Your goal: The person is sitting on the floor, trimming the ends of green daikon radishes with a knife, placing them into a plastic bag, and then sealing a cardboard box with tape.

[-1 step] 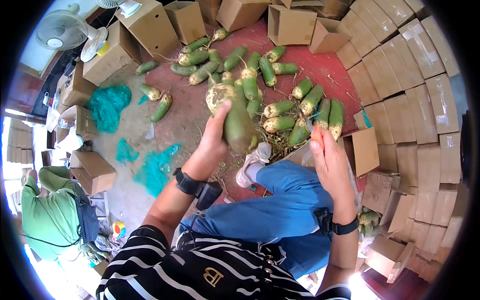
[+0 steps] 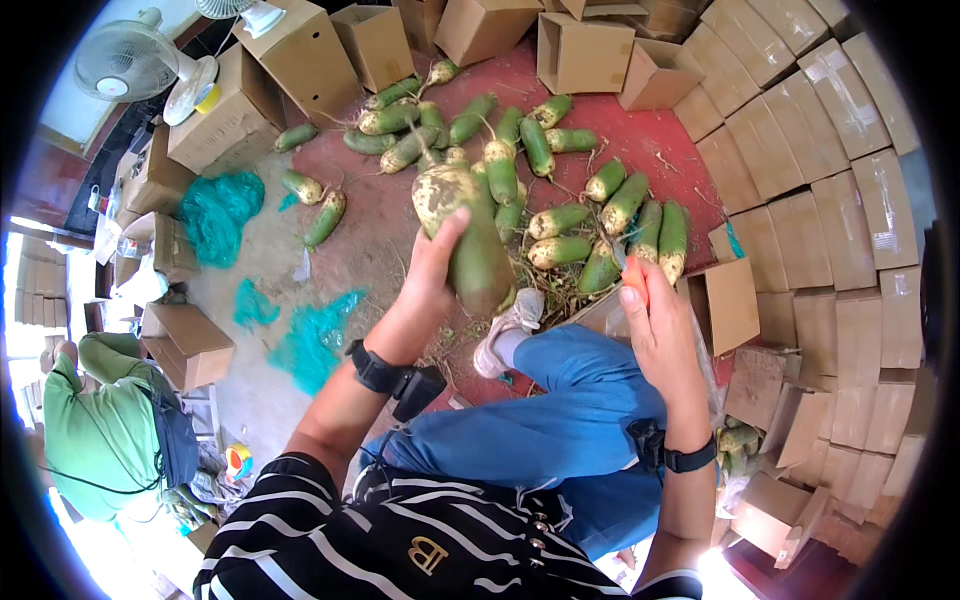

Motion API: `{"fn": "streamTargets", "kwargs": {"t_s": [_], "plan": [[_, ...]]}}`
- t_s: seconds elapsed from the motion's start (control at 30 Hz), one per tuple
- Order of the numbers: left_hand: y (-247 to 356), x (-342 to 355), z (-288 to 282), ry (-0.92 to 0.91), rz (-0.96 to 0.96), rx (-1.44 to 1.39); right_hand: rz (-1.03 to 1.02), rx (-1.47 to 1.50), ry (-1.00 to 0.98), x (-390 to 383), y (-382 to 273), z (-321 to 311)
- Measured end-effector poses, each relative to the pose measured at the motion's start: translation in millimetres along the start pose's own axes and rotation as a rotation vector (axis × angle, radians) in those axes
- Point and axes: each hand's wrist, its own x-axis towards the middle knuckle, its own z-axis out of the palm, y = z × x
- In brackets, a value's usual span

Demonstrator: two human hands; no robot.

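Observation:
My left hand [image 2: 430,270] is closed round a large green radish [image 2: 478,250], thumb lying along its side. The radish's pale, soil-marked end with a thin root points away from me, its green end toward me. In my right hand [image 2: 662,325] is a small knife [image 2: 634,276], gripped by its orange handle. Its blade points away, over the radishes on the floor, apart from the held radish. Beyond both hands lie several more green radishes [image 2: 500,168], with pale ends and thin roots.
Open cardboard boxes [image 2: 585,55] stand along the far side. Stacked closed cartons [image 2: 800,130] wall the right. Teal plastic bags [image 2: 220,212] lie left, near a white fan [image 2: 125,60]. A person in green [image 2: 100,430] sits at lower left. An open box [image 2: 728,305] stands beside my right hand.
The held radish has turned slightly in my left hand, so its near end shows less. My right hand and the knife have barely moved.

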Motion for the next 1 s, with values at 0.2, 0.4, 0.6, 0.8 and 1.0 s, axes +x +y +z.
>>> {"fn": "streamTargets", "kwargs": {"t_s": [0.2, 0.4, 0.6, 0.8, 1.0], "plan": [[3.8, -9.1, -8.9, -0.169, 0.395, 0.541, -0.145, -0.025, -0.004, 2.4, -5.8, -0.7], [2.3, -20.7, -13.8, -0.319, 0.254, 0.571, -0.259, -0.127, -0.04, 15.9, -19.5, -3.8], [7.3, -28.2, -13.1, -0.437, 0.15, 0.591, -0.327, -0.208, -0.034, 24.1, -17.8, 6.0], [21.9, -42.9, -15.1, -0.642, -0.072, 0.46, -0.443, -0.258, -0.03, 31.9, -21.9, 13.6], [36.7, -54.4, -33.3, -0.775, -0.139, 0.313, 0.019, -0.492, -0.298, 42.6, 34.2, 6.2]]}}
